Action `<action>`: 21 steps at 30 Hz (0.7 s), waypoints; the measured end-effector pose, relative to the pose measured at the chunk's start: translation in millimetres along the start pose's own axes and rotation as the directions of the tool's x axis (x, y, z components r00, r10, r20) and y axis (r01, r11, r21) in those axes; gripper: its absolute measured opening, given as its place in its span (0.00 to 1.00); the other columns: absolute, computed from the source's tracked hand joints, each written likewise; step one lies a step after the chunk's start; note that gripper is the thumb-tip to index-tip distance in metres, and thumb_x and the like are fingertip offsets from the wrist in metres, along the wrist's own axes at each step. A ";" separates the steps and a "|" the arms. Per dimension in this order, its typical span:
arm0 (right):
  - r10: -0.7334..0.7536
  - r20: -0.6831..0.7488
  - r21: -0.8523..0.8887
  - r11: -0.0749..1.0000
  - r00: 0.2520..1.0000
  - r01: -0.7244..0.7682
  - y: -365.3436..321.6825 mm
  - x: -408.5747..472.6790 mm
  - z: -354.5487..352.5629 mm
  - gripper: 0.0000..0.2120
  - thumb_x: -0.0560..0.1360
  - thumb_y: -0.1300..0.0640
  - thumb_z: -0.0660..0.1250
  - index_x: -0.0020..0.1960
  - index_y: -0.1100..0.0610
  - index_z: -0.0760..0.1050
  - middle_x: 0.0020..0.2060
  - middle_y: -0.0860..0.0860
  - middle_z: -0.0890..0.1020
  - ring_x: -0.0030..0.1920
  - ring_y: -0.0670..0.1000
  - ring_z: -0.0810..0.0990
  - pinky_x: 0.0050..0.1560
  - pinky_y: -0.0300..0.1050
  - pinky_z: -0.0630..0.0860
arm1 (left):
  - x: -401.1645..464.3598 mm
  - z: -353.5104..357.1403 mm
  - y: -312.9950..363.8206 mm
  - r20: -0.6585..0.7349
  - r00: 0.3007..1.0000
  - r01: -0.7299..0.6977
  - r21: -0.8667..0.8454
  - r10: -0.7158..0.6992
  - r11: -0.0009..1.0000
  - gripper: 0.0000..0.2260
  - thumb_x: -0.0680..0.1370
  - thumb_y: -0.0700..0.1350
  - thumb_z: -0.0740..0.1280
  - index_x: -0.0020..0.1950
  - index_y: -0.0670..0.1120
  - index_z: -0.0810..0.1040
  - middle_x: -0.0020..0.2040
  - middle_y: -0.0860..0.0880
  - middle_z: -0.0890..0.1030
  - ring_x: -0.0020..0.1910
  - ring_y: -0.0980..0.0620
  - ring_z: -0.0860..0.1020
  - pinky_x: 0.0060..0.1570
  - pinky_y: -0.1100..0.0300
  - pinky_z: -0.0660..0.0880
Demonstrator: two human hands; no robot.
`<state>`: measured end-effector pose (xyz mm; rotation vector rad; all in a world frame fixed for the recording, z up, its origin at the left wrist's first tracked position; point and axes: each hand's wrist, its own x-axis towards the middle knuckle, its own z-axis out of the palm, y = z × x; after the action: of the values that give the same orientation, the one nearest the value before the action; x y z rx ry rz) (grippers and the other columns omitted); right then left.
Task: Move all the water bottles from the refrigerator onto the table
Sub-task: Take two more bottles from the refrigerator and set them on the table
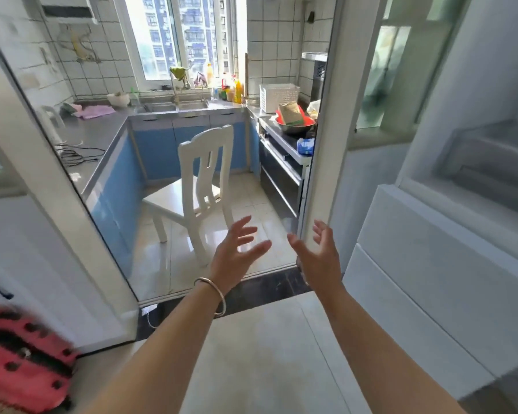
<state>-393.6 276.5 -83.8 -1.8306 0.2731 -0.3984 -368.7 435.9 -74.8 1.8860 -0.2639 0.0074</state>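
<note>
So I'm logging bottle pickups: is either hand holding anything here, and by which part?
Nothing is held. The left hand and right hand are both open with fingers spread, raised in front of the kitchen doorway. No bottle is in either grip.

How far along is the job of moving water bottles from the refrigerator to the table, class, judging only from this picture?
Done: nothing shows as done; no water bottle, refrigerator or table can be made out in the head view. In hand: the left hand and right hand are both open and empty, held out before the kitchen doorway, with a white chair beyond. Left: seemingly every bottle, though none is visible to count.
</note>
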 end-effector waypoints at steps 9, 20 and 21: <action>0.086 -0.358 -0.017 0.995 0.930 -0.098 28.8 166.3 -81.4 0.34 0.72 0.43 0.67 0.73 0.50 0.57 0.73 0.49 0.64 0.72 0.51 0.64 0.71 0.50 0.62 | 194.7 139.2 18.4 0.451 0.887 -0.028 -0.156 0.097 0.987 0.32 0.67 0.60 0.69 0.69 0.56 0.64 0.63 0.49 0.74 0.61 0.50 0.74 0.60 0.52 0.74; 0.054 -0.804 -0.014 0.994 0.592 -0.110 24.3 288.1 -241.4 0.31 0.72 0.46 0.68 0.71 0.51 0.62 0.68 0.49 0.70 0.67 0.47 0.70 0.64 0.42 0.65 | 351.1 349.2 135.4 0.722 0.619 0.007 -0.399 0.310 0.917 0.19 0.77 0.48 0.65 0.67 0.53 0.67 0.56 0.53 0.77 0.50 0.58 0.76 0.53 0.56 0.72; 0.063 -0.823 -0.001 0.994 0.564 -0.112 28.1 294.9 -253.0 0.31 0.72 0.46 0.68 0.71 0.50 0.62 0.68 0.48 0.71 0.66 0.47 0.70 0.65 0.44 0.67 | 357.1 364.0 141.8 0.744 0.593 0.028 -0.401 0.308 0.916 0.19 0.77 0.48 0.65 0.67 0.53 0.67 0.55 0.54 0.77 0.53 0.56 0.76 0.55 0.54 0.72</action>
<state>-225.9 -66.6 -6.6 -1.5431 1.0336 -1.1943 -92.9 -11.6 -12.8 1.3549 -0.9736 -0.7632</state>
